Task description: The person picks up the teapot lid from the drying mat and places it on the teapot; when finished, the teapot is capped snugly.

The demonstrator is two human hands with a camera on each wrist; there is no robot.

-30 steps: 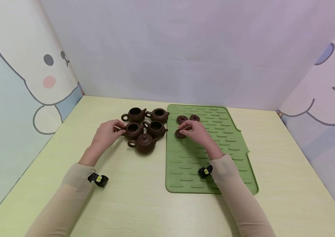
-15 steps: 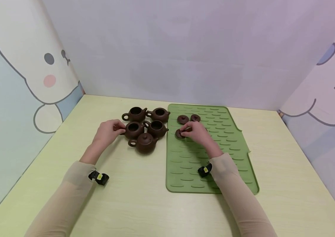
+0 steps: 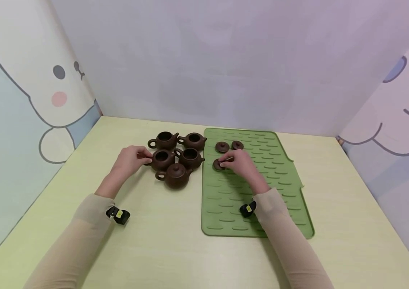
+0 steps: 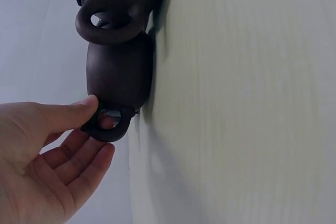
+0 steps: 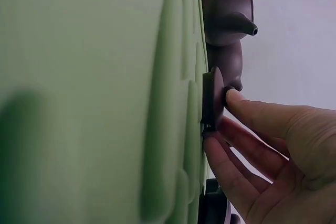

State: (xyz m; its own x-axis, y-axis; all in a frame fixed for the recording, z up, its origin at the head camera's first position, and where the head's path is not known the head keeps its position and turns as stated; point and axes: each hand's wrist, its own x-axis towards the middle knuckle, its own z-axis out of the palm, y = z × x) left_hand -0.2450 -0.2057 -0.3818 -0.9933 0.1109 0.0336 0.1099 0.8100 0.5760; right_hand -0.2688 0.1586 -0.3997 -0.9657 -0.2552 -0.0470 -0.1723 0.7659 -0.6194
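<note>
A dark brown lidless teapot [image 3: 163, 160] stands on the table, its loop handle [image 4: 116, 132] between the thumb and fingers of my left hand [image 3: 128, 162]. My right hand [image 3: 242, 164] holds a small round lid [image 3: 218, 165] on the green mat. In the right wrist view the thumb is on the lid's knob [image 5: 228, 94], with fingers by its lower edge. Just in front of the held teapot sits a lidded teapot [image 3: 177, 176]. Behind and to the right are three more open teapots, one of them the near-right teapot [image 3: 190, 158].
Two more lids, a left lid [image 3: 222, 147] and a right lid [image 3: 237, 145], lie at the back of the ridged green mat [image 3: 226, 216]. Another dark piece [image 5: 212, 205] shows low in the right wrist view. A pale back wall [image 3: 218, 96] rises behind the table.
</note>
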